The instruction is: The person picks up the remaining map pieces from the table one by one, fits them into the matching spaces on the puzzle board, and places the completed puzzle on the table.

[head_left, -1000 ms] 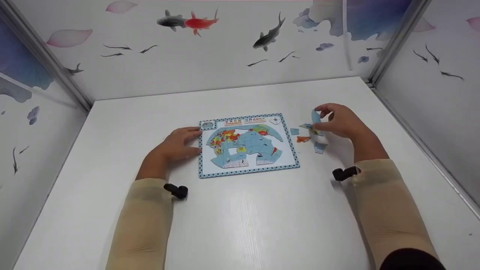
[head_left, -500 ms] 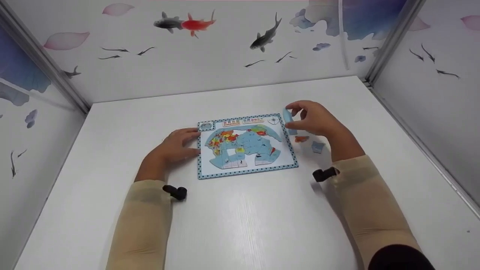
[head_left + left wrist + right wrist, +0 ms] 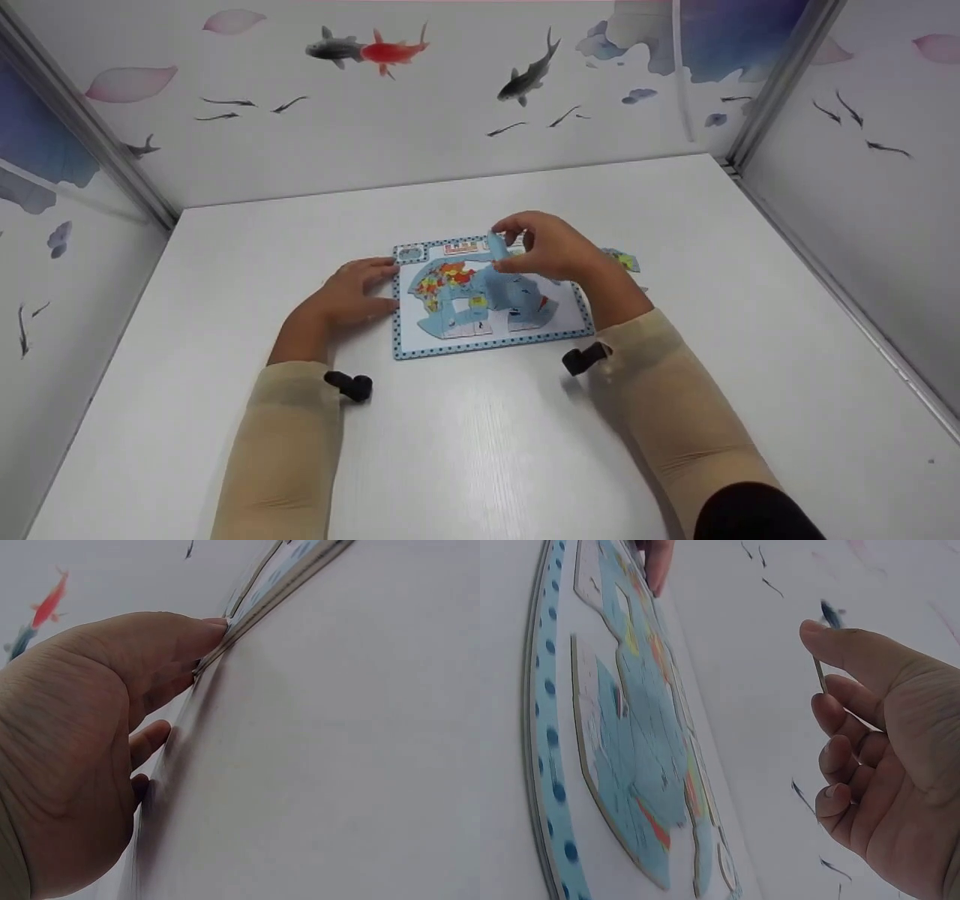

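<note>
A world-map puzzle board [image 3: 495,346] with a dotted blue border lies on the white table, partly filled with map pieces and showing white gaps. My left hand [image 3: 349,294] rests at its left edge, thumb and fingertips touching the border; in the left wrist view the hand [image 3: 82,712] has its thumb on the board's edge [image 3: 289,581]. Over the upper middle of the board, my right hand [image 3: 551,246] pinches a light blue piece [image 3: 497,246] between thumb and fingers. The right wrist view shows this hand [image 3: 892,735] holding the thin piece [image 3: 820,676] edge-on above the board [image 3: 555,742].
Loose pieces [image 3: 622,259] lie right of the board, partly hidden behind my right forearm. White panels [image 3: 420,127] printed with fish and petals stand around the table's back and sides. A black object [image 3: 754,514] shows at the bottom right.
My right hand has moved left with the light blue piece, from over the loose pieces to above the board. My left hand has stayed at the board's left edge.
</note>
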`<state>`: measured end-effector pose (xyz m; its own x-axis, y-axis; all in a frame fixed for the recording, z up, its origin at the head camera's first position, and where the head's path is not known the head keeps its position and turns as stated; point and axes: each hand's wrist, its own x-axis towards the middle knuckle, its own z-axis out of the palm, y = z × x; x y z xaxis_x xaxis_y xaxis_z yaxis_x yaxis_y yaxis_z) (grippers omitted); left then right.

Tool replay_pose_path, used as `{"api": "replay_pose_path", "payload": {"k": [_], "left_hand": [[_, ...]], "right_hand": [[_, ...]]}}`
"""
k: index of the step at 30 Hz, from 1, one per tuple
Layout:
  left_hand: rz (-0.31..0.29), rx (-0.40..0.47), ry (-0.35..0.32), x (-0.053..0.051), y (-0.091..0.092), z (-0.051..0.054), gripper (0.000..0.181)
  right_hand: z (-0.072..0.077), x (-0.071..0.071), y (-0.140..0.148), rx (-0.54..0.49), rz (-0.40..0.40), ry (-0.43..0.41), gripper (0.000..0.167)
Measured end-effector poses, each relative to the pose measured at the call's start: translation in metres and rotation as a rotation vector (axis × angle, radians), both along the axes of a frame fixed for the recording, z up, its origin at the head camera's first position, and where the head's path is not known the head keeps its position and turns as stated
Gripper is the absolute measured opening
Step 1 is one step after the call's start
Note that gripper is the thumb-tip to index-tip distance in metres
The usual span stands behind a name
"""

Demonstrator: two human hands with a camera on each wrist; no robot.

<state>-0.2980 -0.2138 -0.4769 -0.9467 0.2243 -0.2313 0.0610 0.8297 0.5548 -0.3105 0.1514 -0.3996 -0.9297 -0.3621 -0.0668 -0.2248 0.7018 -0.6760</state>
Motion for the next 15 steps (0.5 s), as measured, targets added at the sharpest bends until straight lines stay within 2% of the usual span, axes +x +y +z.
{"api": "replay_pose_path", "payload": {"k": [8,15], "left_hand": [[-0.011,0.007,0.011,0.000,-0.001,-0.001,0.071],[-0.019,-0.012,0.011,0.000,-0.001,0.000,0.073]], "right_hand": [[-0.005,0.006,-0.049,-0.021,0.081,-0.020,0.057],[-0.009,0.010,-0.082,-0.004,0.153,-0.019,0.062]]}}
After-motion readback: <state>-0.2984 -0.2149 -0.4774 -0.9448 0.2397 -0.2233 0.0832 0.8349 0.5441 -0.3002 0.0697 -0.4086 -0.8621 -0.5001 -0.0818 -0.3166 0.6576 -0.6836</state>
